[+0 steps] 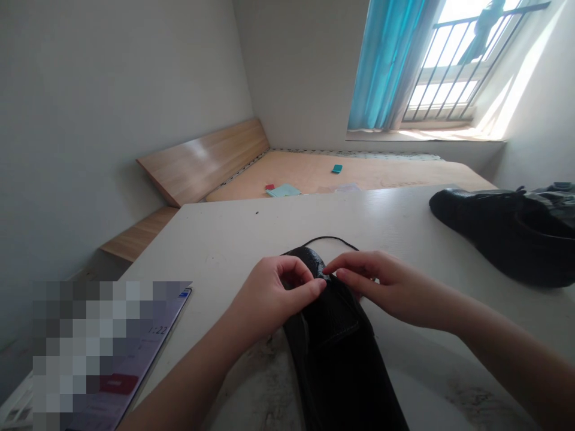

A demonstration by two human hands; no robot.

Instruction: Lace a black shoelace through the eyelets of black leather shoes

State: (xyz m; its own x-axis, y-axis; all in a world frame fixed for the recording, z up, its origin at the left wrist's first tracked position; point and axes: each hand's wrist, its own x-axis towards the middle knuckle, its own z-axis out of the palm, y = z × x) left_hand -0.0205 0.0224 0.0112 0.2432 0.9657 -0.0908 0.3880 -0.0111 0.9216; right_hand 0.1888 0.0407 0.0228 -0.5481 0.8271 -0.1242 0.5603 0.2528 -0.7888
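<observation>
Beyond the table, toward twelve and one o'clock, a peach mattress (309,167). Across the centre and down to six, a white table (220,239), scuffed at its near part. At ten, a pale wooden headboard (215,158); at two, a barred window (449,90); at one, a bright blue curtain (381,66) beside it.

On the table at five o'clock, between both forearms, a black shoe (332,323), far end toward twelve, near end cut off by the lower edge. Rounded and grainy at that far end, with a wet-looking gloss; lower down, a dark flap with a pale line of stitching across it; duller, almost featureless black toward the near end. Just past three, another black shoe (489,233), toe toward nine. At eight, a screened device (153,341), partly pixelated, lilac display.

Near six, left hand (283,290), thumb and forefinger pinched on the shoe's upper. At four, right hand (381,281), forefinger and thumb at the same spot, almost touching the left; cannot tell if anything is gripped there. Arched past the shoe's far end, a thin black cord (332,237).

On the mattress, a pale green item (283,191) at twelve, a teal one (336,169) at two, a tiny red one (269,187) at eleven.
</observation>
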